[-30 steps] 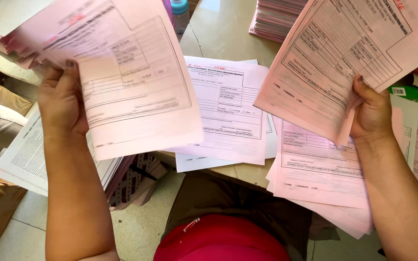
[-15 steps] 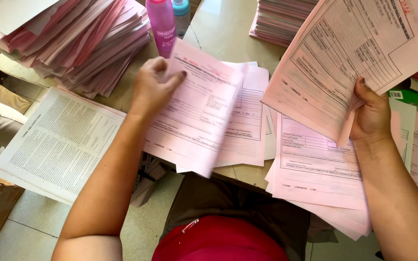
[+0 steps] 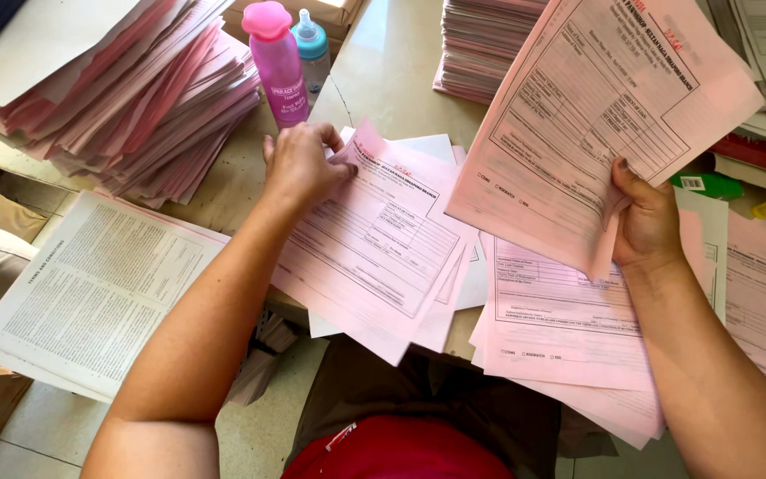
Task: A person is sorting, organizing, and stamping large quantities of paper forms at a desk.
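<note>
Now, head view: left hand [image 3: 301, 166] has come down, fingers flat and open, on the pink form [image 3: 374, 239] it set on the middle pile. Right hand [image 3: 644, 222] stays pinched on the raised pink sheet [image 3: 596, 106].

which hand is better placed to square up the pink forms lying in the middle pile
Left, probably. The left hand already rests on the top pink form of the middle pile, fingers at its upper corner. The right hand grips a raised sheaf of pink forms.

Bare forearms — red shirt [image 3: 401, 452] (dark trousers [image 3: 383, 390] below).
</note>
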